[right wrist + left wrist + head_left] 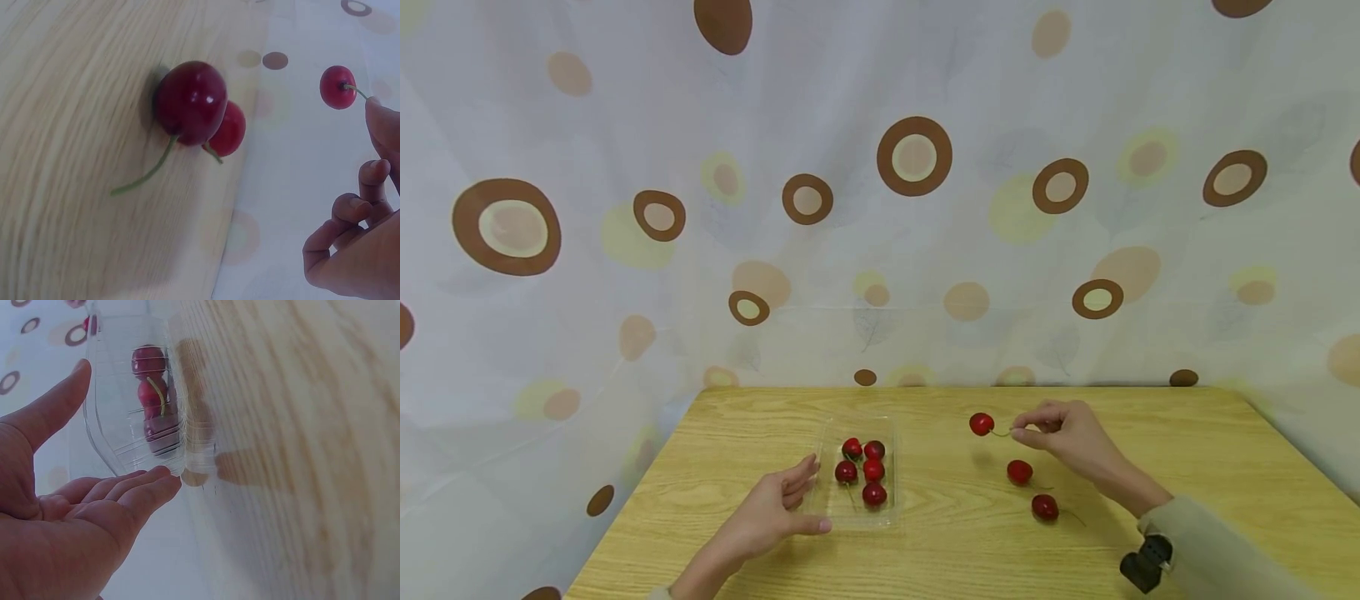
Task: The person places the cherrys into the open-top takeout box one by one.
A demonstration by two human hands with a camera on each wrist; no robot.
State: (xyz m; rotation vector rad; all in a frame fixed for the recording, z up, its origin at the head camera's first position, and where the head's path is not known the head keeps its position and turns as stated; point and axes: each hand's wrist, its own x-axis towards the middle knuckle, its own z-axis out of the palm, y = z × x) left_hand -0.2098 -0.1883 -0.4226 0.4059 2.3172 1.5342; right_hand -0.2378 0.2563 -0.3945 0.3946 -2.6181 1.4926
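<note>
Nearest, the left hand (767,512) stands at the left side of the clear plastic box (880,517), thumb and fingers spread apart; whether the fingertips touch the wall, I cannot tell. The box looks light and thin, likely to slide or flex, so a gentle hold on its side walls should do. Right of the box, a loose cherry (1045,507) lies on the table (955,554), with a second cherry (1019,473) just beyond it, their stems pointing away from the box. Inside the box are five cherries (873,471), probably smooth, slippery and, if real, easily bruised. Farther off, right of the box and above the table, the right hand (1067,433) pinches the stem (1001,434) of a held cherry (981,424), which sticks out toward the box. The stem seems the best hold: the fruit looks light, though a sharp tug might snap it off. Behind the box hangs a spotted curtain (850,92).
</note>
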